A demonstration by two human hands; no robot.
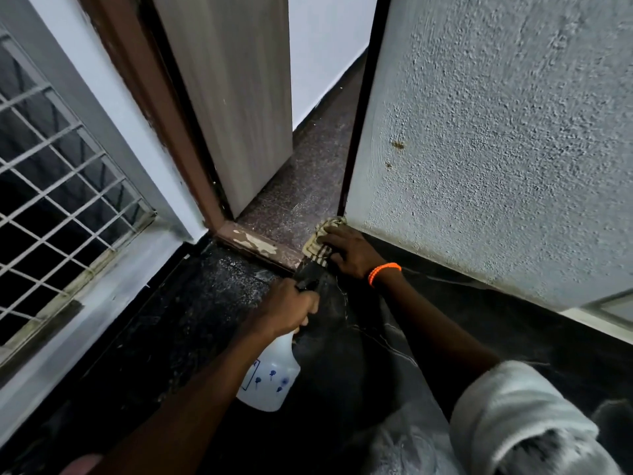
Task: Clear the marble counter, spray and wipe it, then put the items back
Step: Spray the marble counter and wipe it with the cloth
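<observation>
Pressing the checked cloth (320, 240) flat, right hand (349, 250) spread — left hand (291, 308) gripping the spray bottle (270, 375) — its nozzle could snag the cloth.

Grilled window (58, 186) sitting far left; wooden door (236, 108) standing ajar above chipped threshold (257, 243); textured wall (507, 138) filling right.

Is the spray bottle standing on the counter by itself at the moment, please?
No, the left hand grips the white spray bottle by its neck, above the dark counter.
</observation>
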